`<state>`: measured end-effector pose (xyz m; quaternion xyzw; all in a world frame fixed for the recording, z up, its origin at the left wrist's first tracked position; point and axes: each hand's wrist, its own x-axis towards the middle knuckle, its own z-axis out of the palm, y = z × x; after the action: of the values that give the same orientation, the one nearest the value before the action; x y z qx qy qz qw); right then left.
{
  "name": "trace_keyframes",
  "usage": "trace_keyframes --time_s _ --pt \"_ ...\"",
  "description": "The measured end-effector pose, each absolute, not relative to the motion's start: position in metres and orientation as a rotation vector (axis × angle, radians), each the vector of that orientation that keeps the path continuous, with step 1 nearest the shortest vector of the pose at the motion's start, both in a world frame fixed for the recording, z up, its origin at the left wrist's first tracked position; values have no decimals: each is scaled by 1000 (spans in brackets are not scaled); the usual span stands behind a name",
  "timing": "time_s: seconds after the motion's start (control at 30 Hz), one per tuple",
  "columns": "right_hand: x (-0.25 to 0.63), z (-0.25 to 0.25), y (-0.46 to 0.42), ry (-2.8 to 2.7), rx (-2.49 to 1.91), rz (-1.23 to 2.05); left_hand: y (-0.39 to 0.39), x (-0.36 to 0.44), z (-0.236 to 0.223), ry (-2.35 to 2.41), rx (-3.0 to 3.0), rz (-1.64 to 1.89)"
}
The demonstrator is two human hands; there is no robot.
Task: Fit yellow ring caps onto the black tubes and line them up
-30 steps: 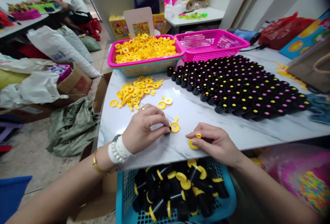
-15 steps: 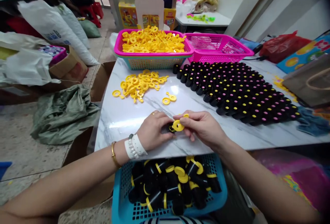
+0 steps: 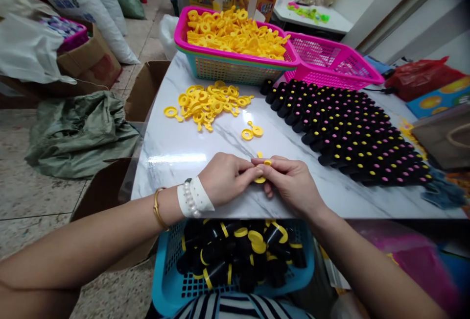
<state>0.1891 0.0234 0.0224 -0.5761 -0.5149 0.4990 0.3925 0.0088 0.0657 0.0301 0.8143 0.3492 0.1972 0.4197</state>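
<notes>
My left hand (image 3: 225, 178) and my right hand (image 3: 290, 182) meet over the near edge of the marble table (image 3: 176, 152). Their fingers are pinched together around a yellow plastic ring piece (image 3: 261, 179); a small black cap between them is mostly hidden. A loose heap of yellow rings (image 3: 209, 103) lies on the table beyond my hands, with two more yellow rings (image 3: 251, 132) closer in. Rows of black caps (image 3: 345, 128) with yellow and pink centres stand at the right.
A pink basket full of yellow rings (image 3: 235, 32) and an empty pink basket (image 3: 330, 59) stand at the table's far side. A blue basket (image 3: 165, 280) of black tubes with yellow rings sits below the near edge. Cardboard boxes (image 3: 143, 88) and bags lie on the floor left.
My right hand came left from the table edge with a yellow ring and joined my left hand. The view tilted down and closer to the table.
</notes>
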Motion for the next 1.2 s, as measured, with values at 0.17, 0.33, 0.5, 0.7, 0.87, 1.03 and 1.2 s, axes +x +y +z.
trace_keyframes --time_s 0.17,0.33,0.5,0.7,0.87,1.03,1.2 --pt "186 22 20 -1363 -1495 1204 56 11 23 910 1997 595" --pt "186 20 16 -1420 -1403 1179 42 12 9 992 2176 807" --pt "205 20 36 -1124 -1312 1598 46 11 8 920 2267 810" --pt "216 34 59 -1372 -1334 1931 49 11 12 834 2297 768" --pt "200 45 47 -1922 -1533 1326 50 15 12 844 2307 725" --pt "189 34 12 -1948 -1557 946 50 15 8 905 2305 696" --pt "185 19 -41 -1845 -1444 810 33 6 12 763 2377 644"
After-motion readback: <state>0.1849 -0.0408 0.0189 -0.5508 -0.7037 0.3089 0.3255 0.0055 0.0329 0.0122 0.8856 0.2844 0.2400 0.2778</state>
